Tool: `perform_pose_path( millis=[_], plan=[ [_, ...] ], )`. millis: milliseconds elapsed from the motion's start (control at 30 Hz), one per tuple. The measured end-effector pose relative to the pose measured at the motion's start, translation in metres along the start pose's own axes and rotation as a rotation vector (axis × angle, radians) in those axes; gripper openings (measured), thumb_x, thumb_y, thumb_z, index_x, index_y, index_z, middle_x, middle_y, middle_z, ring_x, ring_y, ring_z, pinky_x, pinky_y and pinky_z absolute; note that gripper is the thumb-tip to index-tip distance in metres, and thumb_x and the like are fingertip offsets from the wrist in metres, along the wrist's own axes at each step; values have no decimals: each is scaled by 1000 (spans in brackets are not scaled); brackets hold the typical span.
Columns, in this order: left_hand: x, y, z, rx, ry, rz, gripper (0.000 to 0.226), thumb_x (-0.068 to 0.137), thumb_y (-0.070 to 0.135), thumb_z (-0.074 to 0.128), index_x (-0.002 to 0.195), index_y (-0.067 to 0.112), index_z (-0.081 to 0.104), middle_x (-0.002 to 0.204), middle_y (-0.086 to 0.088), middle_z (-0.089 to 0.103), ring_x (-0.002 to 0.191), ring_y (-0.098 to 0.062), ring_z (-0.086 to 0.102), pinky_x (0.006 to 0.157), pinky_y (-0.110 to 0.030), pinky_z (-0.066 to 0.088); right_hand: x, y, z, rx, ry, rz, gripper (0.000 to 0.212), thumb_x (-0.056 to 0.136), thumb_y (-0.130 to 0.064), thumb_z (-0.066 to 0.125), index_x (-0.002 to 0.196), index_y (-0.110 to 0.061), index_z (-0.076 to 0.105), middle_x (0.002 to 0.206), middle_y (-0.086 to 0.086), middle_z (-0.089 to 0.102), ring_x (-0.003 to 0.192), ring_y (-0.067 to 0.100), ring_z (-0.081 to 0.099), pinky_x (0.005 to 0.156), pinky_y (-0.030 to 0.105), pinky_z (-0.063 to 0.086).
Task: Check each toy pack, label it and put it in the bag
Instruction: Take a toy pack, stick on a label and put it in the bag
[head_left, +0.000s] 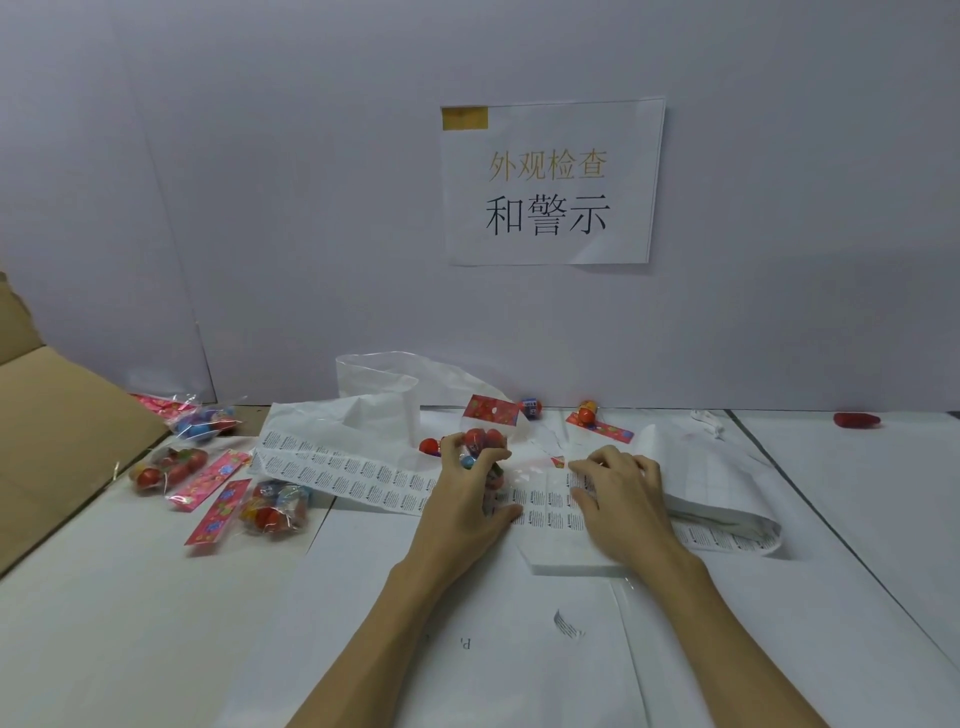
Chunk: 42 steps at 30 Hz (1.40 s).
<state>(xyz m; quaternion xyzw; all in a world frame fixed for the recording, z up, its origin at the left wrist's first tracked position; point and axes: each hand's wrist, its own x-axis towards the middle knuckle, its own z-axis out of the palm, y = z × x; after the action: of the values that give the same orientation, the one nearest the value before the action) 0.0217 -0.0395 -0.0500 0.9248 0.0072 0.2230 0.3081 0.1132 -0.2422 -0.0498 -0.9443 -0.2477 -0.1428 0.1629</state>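
Note:
My left hand (467, 499) grips a clear toy pack (485, 434) of red and blue balls with a red header card, just above the sheet of warning labels (353, 475). My right hand (621, 493) lies on the label sheet to the right, its fingertips down on the labels. A white plastic bag (379, 384) stands open behind the sheet. Three more toy packs lie at the left: one near the box (202, 418), one below it (169, 470), one closer to me (270, 506).
A cardboard box flap (57, 426) rises at the far left. Loose toys (587, 413) and a header card lie by the back wall. A red object (857, 420) sits at the far right. More white sheets (717, 467) pile at the right. A paper sign (550, 182) hangs on the wall.

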Motion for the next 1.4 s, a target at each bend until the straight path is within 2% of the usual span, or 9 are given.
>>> perform_pose_path(
  millis=[100,267,400,533,667,800,1100,1267,1400],
  plan=[
    [0,3,-4,20,6,1,64,82,30,88,137,25,54,148,6,19,102,-9,52,100,-21,53,3,-1,-2,77,63,30,23,102,-26,62,124,-32,68,121,-11,59,116,12,53,105,28,21],
    [3,6,-3,31,0,-38,63,80,25,86,135,24,55,137,9,19,100,-9,52,91,-24,55,4,-2,-3,170,79,24,18,99,-20,67,111,-33,67,104,-13,60,104,12,57,95,25,22],
    [14,15,4,114,46,-67,45,83,19,81,124,21,63,139,0,33,94,-12,55,80,-32,60,4,-2,1,170,85,4,17,99,-21,68,110,-34,69,99,-15,58,102,11,58,93,24,21],
    [28,28,19,148,114,-10,30,89,29,78,116,19,69,139,1,41,97,-20,60,73,-37,58,5,-2,4,178,78,-18,18,99,-23,68,113,-35,70,103,-15,61,104,10,58,95,23,20],
    [30,29,38,140,158,77,15,90,24,78,100,12,76,140,-7,52,100,-29,61,74,-42,55,5,-1,5,180,80,-15,21,99,-23,68,116,-35,71,110,-14,64,109,12,56,95,22,20],
    [28,23,41,146,170,167,3,88,17,79,90,16,80,135,-8,59,96,-33,61,76,-41,53,7,-1,6,153,61,-7,19,101,-25,65,117,-35,71,116,-13,64,113,14,54,99,25,23],
    [29,23,41,188,154,247,9,95,27,73,100,24,80,140,-8,57,100,-33,60,79,-44,51,4,2,0,257,56,-27,20,97,-19,71,107,-36,73,99,-14,67,100,15,61,101,30,30],
    [29,22,41,229,121,205,10,94,26,73,101,21,78,145,-6,53,105,-33,58,83,-45,49,4,10,-5,434,93,-64,26,94,-6,73,96,-30,83,94,-12,76,89,20,68,96,41,49],
    [29,22,42,251,113,190,10,95,26,70,100,20,77,146,-4,50,107,-31,56,85,-45,47,5,13,-7,505,123,-52,31,91,2,72,89,-26,83,89,-12,78,80,9,68,89,43,55]
  ],
)
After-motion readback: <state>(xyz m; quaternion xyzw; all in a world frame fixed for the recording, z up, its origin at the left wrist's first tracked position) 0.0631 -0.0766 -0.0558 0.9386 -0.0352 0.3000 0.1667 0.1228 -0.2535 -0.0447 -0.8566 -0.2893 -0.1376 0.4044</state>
